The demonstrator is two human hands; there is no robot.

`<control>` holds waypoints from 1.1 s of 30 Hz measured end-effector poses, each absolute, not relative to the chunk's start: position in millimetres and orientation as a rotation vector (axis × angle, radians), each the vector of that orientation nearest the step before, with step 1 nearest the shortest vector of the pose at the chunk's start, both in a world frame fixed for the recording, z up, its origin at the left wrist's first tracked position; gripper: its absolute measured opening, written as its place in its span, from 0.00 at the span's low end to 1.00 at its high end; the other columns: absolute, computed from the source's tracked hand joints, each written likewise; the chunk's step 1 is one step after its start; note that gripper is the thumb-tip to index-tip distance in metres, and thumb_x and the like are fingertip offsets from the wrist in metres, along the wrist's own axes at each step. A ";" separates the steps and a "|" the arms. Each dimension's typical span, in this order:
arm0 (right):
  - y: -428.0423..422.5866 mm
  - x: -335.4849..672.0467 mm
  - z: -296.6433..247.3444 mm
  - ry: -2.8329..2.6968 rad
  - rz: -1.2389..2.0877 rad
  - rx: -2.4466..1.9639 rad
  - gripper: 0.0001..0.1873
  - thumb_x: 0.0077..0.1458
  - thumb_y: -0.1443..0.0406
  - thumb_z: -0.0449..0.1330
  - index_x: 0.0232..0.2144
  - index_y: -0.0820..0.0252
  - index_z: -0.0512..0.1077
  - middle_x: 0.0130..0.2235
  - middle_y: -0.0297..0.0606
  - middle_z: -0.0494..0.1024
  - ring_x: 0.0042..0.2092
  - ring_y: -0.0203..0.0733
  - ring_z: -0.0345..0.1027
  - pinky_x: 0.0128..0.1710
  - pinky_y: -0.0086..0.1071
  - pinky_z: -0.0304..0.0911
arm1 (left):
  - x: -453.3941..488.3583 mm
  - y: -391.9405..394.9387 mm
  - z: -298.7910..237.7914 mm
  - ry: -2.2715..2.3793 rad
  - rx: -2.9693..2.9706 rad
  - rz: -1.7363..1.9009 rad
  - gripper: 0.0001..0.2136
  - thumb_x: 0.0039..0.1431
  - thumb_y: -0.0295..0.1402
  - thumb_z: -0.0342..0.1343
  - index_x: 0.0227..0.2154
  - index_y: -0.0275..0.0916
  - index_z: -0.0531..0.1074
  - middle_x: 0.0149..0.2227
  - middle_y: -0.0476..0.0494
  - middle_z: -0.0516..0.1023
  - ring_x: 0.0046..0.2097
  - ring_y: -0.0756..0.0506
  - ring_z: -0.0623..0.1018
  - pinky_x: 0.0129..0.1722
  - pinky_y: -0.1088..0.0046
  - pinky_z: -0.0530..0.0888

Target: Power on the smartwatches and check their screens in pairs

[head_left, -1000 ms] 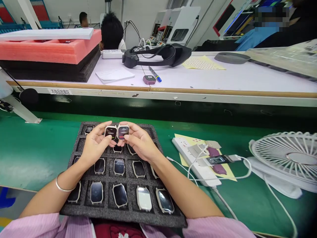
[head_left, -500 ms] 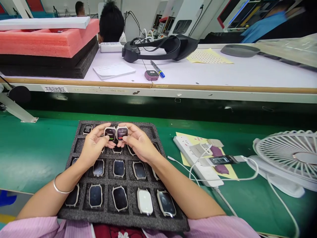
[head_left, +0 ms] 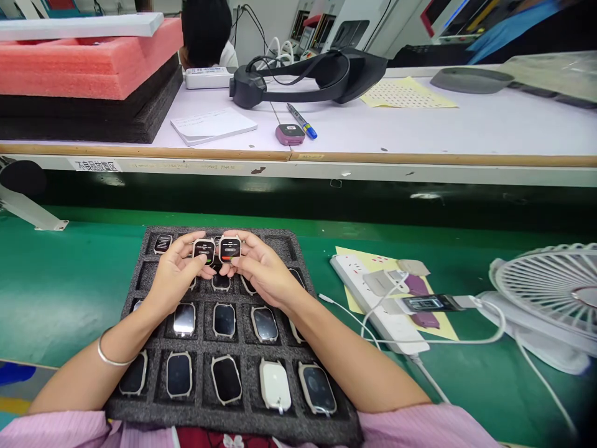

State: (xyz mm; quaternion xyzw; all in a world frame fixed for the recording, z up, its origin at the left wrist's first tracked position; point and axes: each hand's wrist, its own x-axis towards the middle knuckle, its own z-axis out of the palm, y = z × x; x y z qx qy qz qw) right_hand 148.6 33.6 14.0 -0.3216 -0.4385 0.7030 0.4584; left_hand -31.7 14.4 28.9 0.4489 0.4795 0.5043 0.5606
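My left hand (head_left: 180, 264) is closed around a smartwatch body (head_left: 203, 249) without a strap, its thumb on the lit screen. A second lit smartwatch (head_left: 230, 247) sits in my right hand (head_left: 261, 267), with the thumb at the lower part of its screen. The two watches are held side by side, screens towards me. Beneath them lies a dark foam tray (head_left: 200, 389) with rows of square pockets. Several strapless watches rest in the pockets, mostly with dark screens; one white piece (head_left: 275, 384) shows in the front row. My hands and forearms hide some pockets.
Right of the tray are a white power strip (head_left: 349, 274), a white cable and a fan (head_left: 555, 292). A raised shelf (head_left: 396, 134) behind holds a black headset (head_left: 298, 84), a notepad (head_left: 212, 126), a marker (head_left: 302, 121) and stacked foam (head_left: 93, 68). A person's head is beyond.
Both thumbs have shifted a little on the watch screens, and the left watch has moved slightly left. Both screens now show more text. The camera view has tilted slightly down.
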 end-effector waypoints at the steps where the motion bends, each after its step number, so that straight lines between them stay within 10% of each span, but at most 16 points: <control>1: 34.0 148.7 13.4 -1.078 1.732 -0.798 0.22 0.48 0.72 0.62 0.47 0.54 0.69 0.36 0.32 0.78 0.32 0.36 0.75 0.34 0.33 0.68 | -31.8 14.3 29.3 1.126 1.052 1.188 0.24 0.51 0.33 0.64 0.52 0.37 0.70 0.41 0.45 0.80 0.28 0.49 0.82 0.32 0.70 0.82; 33: 34.2 149.1 11.1 -1.124 1.692 -0.804 0.20 0.50 0.69 0.63 0.47 0.54 0.69 0.34 0.31 0.78 0.30 0.36 0.74 0.32 0.33 0.67 | -33.5 13.9 26.7 1.115 0.939 1.175 0.22 0.57 0.39 0.62 0.53 0.37 0.75 0.37 0.46 0.79 0.30 0.47 0.83 0.34 0.68 0.82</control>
